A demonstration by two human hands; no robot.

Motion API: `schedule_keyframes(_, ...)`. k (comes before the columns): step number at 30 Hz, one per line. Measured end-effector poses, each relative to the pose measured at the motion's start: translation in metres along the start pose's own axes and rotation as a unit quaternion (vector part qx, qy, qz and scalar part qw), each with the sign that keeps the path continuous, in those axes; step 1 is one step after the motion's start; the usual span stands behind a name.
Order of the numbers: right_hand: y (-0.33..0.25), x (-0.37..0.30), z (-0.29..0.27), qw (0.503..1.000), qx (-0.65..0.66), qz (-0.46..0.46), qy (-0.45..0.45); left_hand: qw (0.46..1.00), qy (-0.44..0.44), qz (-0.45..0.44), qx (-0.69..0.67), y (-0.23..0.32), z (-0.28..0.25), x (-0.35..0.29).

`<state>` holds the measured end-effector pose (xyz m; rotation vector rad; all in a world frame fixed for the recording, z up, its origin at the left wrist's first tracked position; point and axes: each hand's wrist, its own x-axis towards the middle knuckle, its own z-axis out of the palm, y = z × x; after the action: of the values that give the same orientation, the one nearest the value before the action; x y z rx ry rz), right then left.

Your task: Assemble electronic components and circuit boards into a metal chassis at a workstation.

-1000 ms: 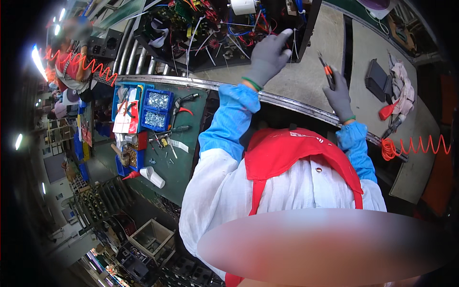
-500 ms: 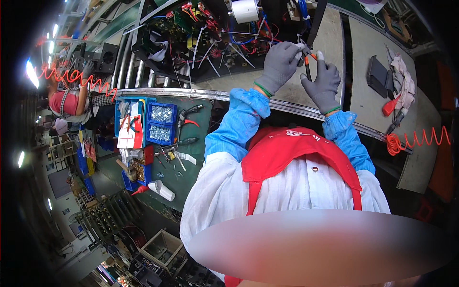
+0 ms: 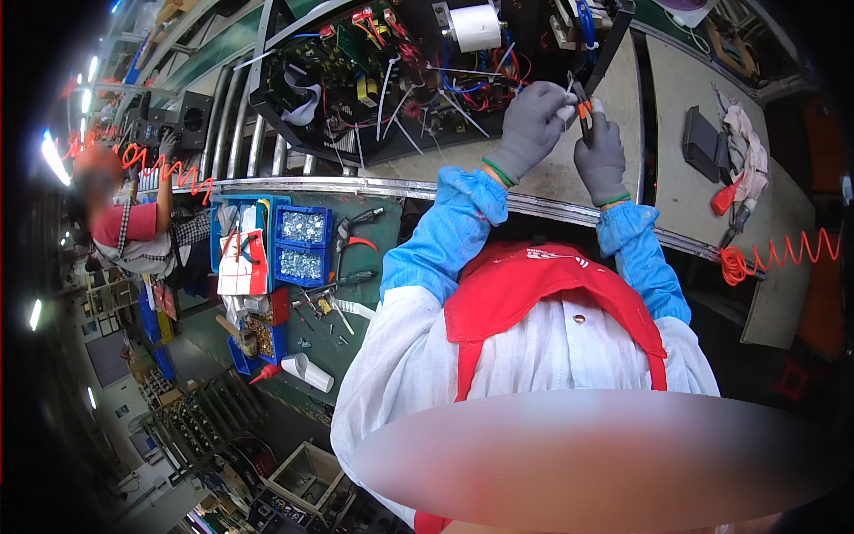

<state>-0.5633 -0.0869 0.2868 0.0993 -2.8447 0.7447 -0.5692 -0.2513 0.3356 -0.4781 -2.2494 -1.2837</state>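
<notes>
My right hand [image 3: 600,158], in a grey glove, is closed around small cutting pliers [image 3: 584,110] with orange and black handles. Their jaws point away from me, toward the near right corner of an open black metal chassis [image 3: 418,147]. Beside the jaws, my left hand [image 3: 536,126], gloved too, has its fingers pinched together; what they hold is too small to make out. Inside the chassis are circuit boards, red and blue wires and a white cylinder [image 3: 475,28]. Several white cable ties [image 3: 386,98] stick up from the wiring.
Left on the green bench are blue bins of screws [image 3: 302,226], a blue tray [image 3: 233,206], a red-handled tool [image 3: 358,242] and a white cup [image 3: 309,373]. Metal rollers [image 3: 238,120] run beyond. A dark box [image 3: 703,142], cloth [image 3: 745,151] and coiled red hose [image 3: 735,265] lie right. A co-worker [image 3: 133,214] stands far left.
The view has shifted slightly, so the chassis sits further right. My right fingers, spread before, have closed around the pliers' handles, and the handles have come closer together.
</notes>
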Motion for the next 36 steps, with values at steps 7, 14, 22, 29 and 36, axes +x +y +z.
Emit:
schedule_keyframes(7, 0.039, -0.024, -0.011, 0.996, -0.047, -0.069, 0.034, 0.990, -0.067, -0.047, 0.115, -0.021, -0.010, -0.021)
schedule_keyframes(14, 0.040, -0.014, -0.006, 0.989, -0.118, -0.072, -0.048, 0.949, -0.187, 0.086, 0.237, -0.031, 0.016, -0.023)
schedule_keyframes(22, 0.046, -0.007, 0.004, 0.992, -0.049, -0.090, -0.067, 0.960, -0.123, 0.036, 0.248, -0.004, 0.024, -0.020)
schedule_keyframes(29, 0.055, -0.005, 0.010, 0.992, -0.026, -0.118, -0.029, 0.922, -0.210, 0.047, 0.321, -0.007, 0.025, -0.026)
schedule_keyframes(36, 0.044, -0.012, 0.014, 0.996, -0.020, -0.085, -0.012, 0.969, -0.163, 0.046, 0.180, -0.009, 0.030, -0.019)
